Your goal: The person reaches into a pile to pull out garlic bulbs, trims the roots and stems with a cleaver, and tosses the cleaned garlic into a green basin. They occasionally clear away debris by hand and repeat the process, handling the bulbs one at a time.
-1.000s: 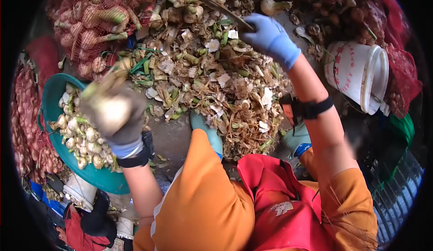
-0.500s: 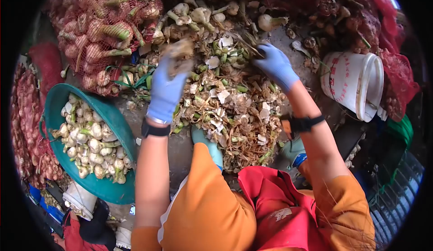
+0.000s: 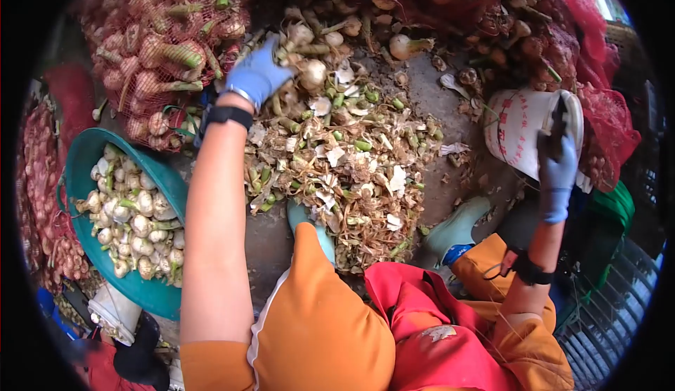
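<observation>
My left hand (image 3: 259, 76), in a blue glove, is over the far left edge of the trimmings heap, thumb and fingers apart. A garlic bulb (image 3: 313, 75) lies just right of it, with more stemmed bulbs (image 3: 301, 34) behind. My right hand (image 3: 560, 169), gloved too, is raised by the mouth of a white bucket (image 3: 517, 127) with red lettering. Its fingers are closed around a long dark object (image 3: 560, 113) whose kind I cannot make out. Between my feet spreads a heap of dry skins and cut green stems (image 3: 351, 173).
A tilted teal tub (image 3: 151, 294) of trimmed garlic stands at left. Red mesh sacks of garlic (image 3: 151, 46) rise behind it, with more red netting (image 3: 594, 39) at far right. A grey slatted crate (image 3: 612, 306) is at lower right. Another person's red clothing (image 3: 112, 366) shows at lower left.
My right hand has swung right and toward me, from the heap to the bucket. My left hand has moved up and left, and the blurred brown clump at its fingers is gone.
</observation>
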The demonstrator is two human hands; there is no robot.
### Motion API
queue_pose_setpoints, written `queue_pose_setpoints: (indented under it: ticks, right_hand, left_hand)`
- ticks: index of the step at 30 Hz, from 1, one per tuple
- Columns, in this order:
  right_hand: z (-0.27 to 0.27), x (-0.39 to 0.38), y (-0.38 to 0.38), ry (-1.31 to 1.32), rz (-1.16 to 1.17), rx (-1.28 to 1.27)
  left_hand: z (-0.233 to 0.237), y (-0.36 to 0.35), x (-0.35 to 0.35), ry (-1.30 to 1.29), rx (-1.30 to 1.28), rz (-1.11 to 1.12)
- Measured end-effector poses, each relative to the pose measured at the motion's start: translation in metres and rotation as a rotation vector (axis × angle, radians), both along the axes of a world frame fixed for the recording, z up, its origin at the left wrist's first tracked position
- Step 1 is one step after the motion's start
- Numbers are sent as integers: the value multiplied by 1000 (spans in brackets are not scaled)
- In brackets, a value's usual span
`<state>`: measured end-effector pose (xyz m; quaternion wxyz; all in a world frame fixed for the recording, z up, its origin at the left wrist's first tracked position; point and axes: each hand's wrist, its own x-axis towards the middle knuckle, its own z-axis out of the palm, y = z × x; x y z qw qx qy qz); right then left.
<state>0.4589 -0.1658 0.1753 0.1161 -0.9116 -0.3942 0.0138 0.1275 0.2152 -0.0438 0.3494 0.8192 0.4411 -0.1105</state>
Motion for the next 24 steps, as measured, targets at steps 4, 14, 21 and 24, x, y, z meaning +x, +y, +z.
queue_pose_setpoints:
  ticks: [4, 14, 21, 24]
  right_hand:
    - [-60, -80, 61, 190, 289, 1]
    - [-122, -192, 152, 1542, -44, 334]
    - [-91, -201, 146, 843, 510, 153]
    - [-80, -201, 135, 376, 744, -33]
  left_hand:
    - [8, -50, -31, -112, 16, 29]
    - [49, -165, -76, -964, -994, 786]
    - [81, -187, -75, -942, -854, 662]
    - [87, -189, -78, -716, -950, 614]
